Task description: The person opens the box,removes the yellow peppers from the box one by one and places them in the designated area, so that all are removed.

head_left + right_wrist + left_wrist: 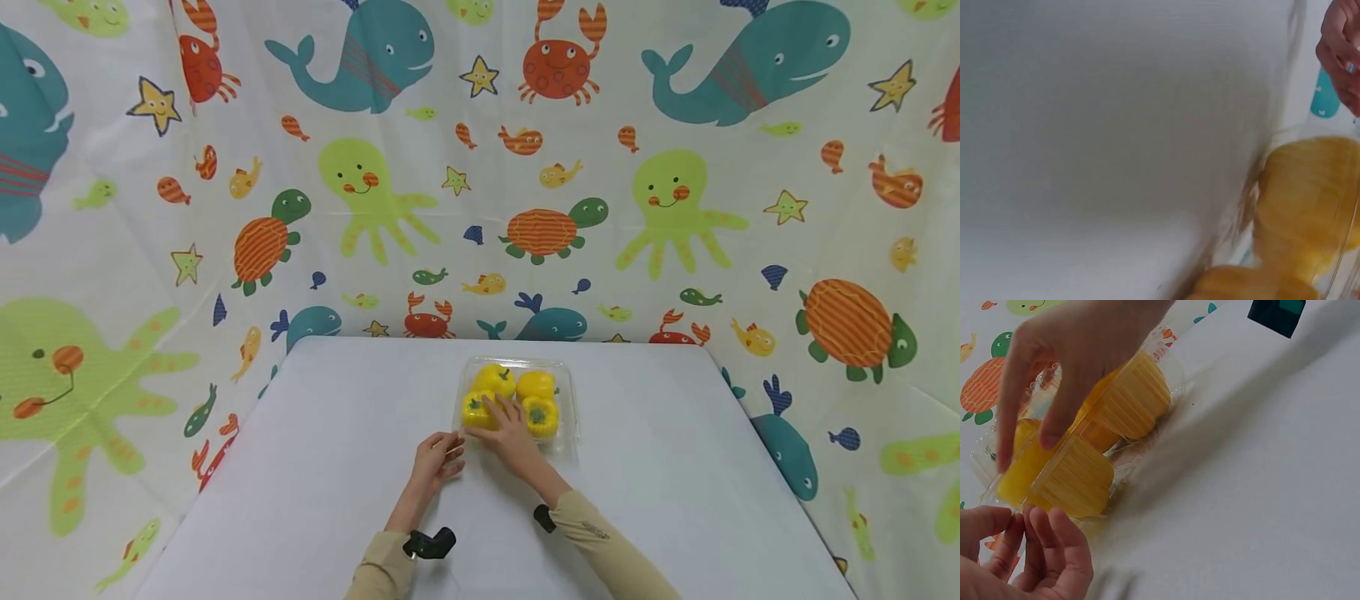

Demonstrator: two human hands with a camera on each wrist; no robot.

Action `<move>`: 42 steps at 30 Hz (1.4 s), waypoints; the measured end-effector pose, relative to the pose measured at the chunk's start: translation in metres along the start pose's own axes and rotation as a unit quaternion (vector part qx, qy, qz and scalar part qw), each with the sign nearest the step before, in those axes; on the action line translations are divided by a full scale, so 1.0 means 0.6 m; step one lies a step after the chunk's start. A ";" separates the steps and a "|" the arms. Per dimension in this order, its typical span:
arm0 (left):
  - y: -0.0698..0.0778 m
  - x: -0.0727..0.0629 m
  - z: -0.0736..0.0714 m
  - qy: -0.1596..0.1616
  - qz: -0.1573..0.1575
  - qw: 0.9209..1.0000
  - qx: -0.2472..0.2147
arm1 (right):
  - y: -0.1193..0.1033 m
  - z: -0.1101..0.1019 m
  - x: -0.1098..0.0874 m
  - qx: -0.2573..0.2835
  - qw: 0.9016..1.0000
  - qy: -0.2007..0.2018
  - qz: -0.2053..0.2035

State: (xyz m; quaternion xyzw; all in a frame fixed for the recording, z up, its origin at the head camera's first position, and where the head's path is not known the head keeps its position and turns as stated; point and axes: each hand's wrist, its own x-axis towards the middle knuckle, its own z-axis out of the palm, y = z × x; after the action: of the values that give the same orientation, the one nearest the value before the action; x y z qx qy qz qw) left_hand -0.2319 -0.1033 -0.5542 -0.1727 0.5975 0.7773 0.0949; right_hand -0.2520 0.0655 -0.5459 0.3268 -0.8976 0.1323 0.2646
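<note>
Yellow peppers [541, 417], partly hidden by the spread right hand [514, 437], are contained in a clear box [572, 404], cut off in the right wrist view, its corner pinched by the left hand [437, 459], on a white desk [660, 467] backed by a patterned curtain [480, 117].

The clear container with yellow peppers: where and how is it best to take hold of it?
Probably take the container by its left and right rims, the left hand coming from the left, the right hand from the right. Its rim stands outside the yellow peppers, which fill the middle.
</note>
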 end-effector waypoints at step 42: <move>-0.012 -0.007 0.006 -0.004 0.006 0.998 -0.061 | 0.130 -0.065 -0.128 0.003 0.993 0.117 0.027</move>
State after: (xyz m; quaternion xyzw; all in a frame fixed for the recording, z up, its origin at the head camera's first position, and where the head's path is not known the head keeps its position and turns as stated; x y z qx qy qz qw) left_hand -0.2262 -0.0976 -0.5582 -0.1713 0.5498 0.8134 0.0825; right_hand -0.2385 0.1799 -0.5618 0.2853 -0.8689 0.1792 0.3628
